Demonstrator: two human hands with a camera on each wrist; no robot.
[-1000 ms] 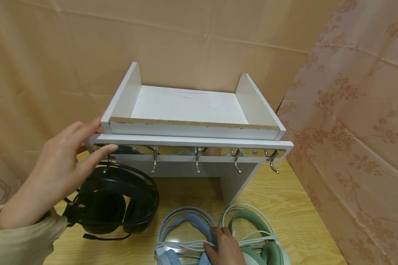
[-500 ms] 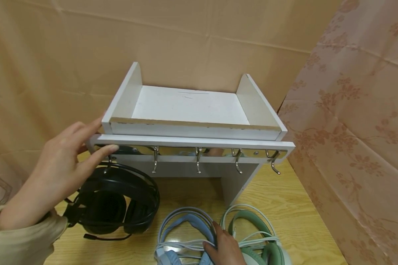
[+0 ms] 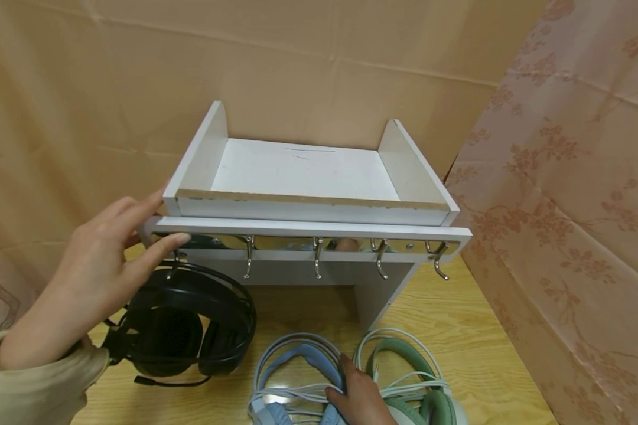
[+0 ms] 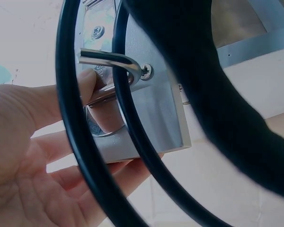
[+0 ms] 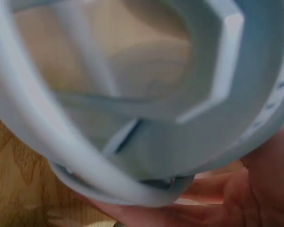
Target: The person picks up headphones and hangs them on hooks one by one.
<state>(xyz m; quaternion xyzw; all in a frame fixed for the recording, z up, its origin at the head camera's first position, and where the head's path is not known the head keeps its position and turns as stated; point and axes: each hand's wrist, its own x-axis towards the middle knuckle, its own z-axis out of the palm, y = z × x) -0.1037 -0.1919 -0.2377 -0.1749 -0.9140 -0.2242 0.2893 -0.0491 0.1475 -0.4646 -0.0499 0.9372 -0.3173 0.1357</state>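
My left hand grips the left end of a white hook rail, thumb on its mirrored front and fingers behind, as the left wrist view also shows. Black headphones with a microphone boom hang from the leftmost hook, just below that hand. At the bottom, my right hand holds the right side of blue headphones lying on the table; a pale cable crosses them. In the right wrist view, fingers reach under the pale blue-grey ear cup. Green headphones lie just right of the right hand.
The rail fronts a white shelf unit with raised sides, standing on the wood-grain table. Several metal hooks stick out toward me. A beige cloth hangs behind, and a pink floral cloth borders the right side.
Hardly anything differs. My left hand keeps its place on the rail, and the right hand shifts only slightly at the blue headphones.
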